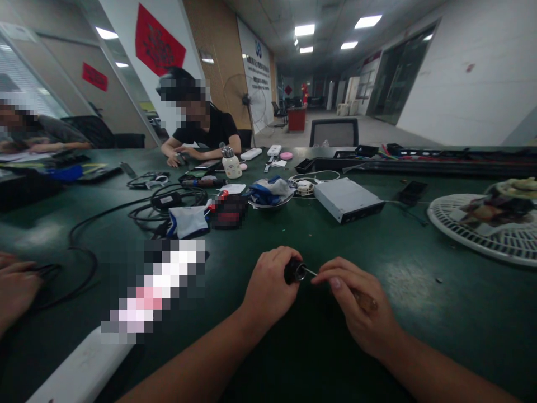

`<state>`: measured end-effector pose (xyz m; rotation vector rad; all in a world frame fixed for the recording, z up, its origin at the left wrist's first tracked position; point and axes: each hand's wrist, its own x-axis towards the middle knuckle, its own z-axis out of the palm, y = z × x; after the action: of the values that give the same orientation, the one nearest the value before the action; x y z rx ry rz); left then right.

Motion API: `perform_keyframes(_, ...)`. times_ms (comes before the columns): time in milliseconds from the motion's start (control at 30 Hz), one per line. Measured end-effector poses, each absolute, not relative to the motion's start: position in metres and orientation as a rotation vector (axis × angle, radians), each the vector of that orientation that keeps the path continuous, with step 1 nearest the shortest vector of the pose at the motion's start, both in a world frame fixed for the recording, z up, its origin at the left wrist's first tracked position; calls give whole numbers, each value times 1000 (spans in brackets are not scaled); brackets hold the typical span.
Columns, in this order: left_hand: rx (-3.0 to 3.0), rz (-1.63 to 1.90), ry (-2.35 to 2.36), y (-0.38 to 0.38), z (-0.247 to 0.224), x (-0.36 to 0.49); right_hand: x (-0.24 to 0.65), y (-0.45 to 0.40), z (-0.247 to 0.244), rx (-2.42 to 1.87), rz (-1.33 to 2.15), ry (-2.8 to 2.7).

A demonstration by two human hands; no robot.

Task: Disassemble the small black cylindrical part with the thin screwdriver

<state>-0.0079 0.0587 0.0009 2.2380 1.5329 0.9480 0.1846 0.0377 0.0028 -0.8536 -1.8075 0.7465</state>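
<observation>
The left hand (268, 282) grips a small black metal-rimmed cylinder (295, 271); the right hand (354, 305) pinches a thin screwdriver (364, 301).

A silver optical disc drive (348, 200) is laid on the green-topped workbench (457, 319), and a round white fan guard (455, 224) is placed to its right, with assorted items heaped on it. Further left, a coil of black cable (168, 204) and a white bottle (231, 165) are set out, while blue-and-white fabric (268, 190) is piled in a shallow bowl (272, 205). Across the bench, a seated person in a black T-shirt (205, 129) is seen, with a standing fan (245, 101) behind and a red banner (157, 39) hung on the wall.
</observation>
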Motion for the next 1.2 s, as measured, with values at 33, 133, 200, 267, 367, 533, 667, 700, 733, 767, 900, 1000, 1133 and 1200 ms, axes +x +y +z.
perform_keyframes(33, 2242, 944, 1534, 59, 1, -8, 185, 37, 4, -825, 755, -1824)
perform_keyframes(133, 2247, 949, 1546, 59, 0, -8, 184, 37, 4, -770, 792, -1881)
perform_keyframes(200, 2254, 950, 1545, 60, -1, -8, 184, 37, 4, -811, 777, -1874)
perform_keyframes(267, 2268, 950, 1531, 60, -2, -8, 183, 37, 3, -893, 728, -1833)
perform_keyframes(367, 2278, 975, 1522, 60, -3, -8, 184, 37, 3, -913, 700, -1816)
perform_keyframes(533, 2246, 987, 1551, 60, -3, -8, 184, 37, 5, -770, 736, -1895)
perform_keyframes(667, 2268, 976, 1525, 60, -2, -7, 184, 36, 3, -863, 729, -1840)
perform_keyframes(700, 2271, 980, 1518, 60, -2, -7, 184, 36, 3, -891, 722, -1826)
perform_keyframes(733, 2270, 986, 1517, 60, -2, -7, 184, 36, 3, -906, 717, -1814)
perform_keyframes(767, 2266, 991, 1520, 60, -2, -7, 184, 36, 3, -905, 718, -1810)
perform_keyframes(900, 2262, 978, 1524, 60, -3, -8, 183, 36, 6, -787, 751, -1853)
perform_keyframes(1000, 2268, 985, 1523, 60, -3, -8, 183, 35, 6, -762, 773, -1916)
perform_keyframes(1133, 2272, 973, 1516, 60, -4, -8, 184, 35, 3, -881, 728, -1854)
perform_keyframes(1200, 2270, 960, 1517, 60, -4, -8, 184, 36, 2, -888, 702, -1816)
